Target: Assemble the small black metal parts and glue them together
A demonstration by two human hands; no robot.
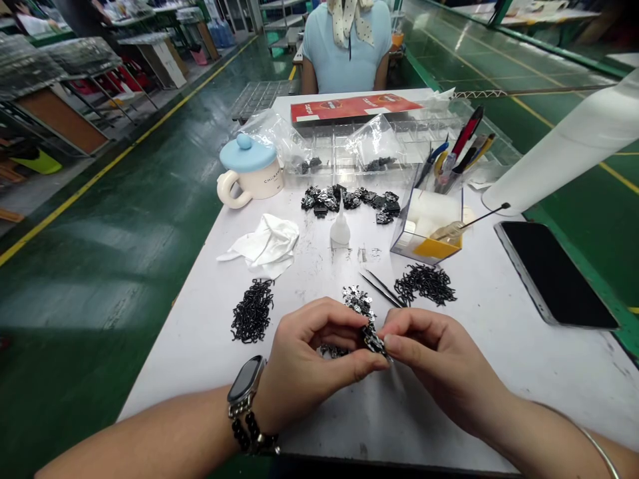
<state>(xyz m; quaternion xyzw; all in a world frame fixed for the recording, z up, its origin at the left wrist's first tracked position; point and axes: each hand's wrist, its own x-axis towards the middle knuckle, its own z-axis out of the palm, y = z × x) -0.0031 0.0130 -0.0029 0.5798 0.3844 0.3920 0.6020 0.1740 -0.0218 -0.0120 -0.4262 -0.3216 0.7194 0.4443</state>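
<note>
Between both hands, over the front of the white table, is a small black-and-silver part (373, 338). My left hand (319, 346) is closed on it, thumb below and fingers above. At its right side, the thumb and forefinger of my right hand (439, 352) pinch together; whether they grip the part's edge or a smaller piece is hidden. Just beyond lies a heap of small silver metal pieces (357, 299), partly behind my fingers. Black tweezers (383, 290) rest beside that heap. Small black curved pieces form a left pile (252, 311) and a right pile (425, 285).
Farther back stand a small dropper bottle (340, 229), a row of black parts (349, 199), a lidded mug (252, 166) and a clear pen box (432, 219). A white cloth (269, 243) lies left, a phone (555, 273) right. A person (347, 53) sits ahead.
</note>
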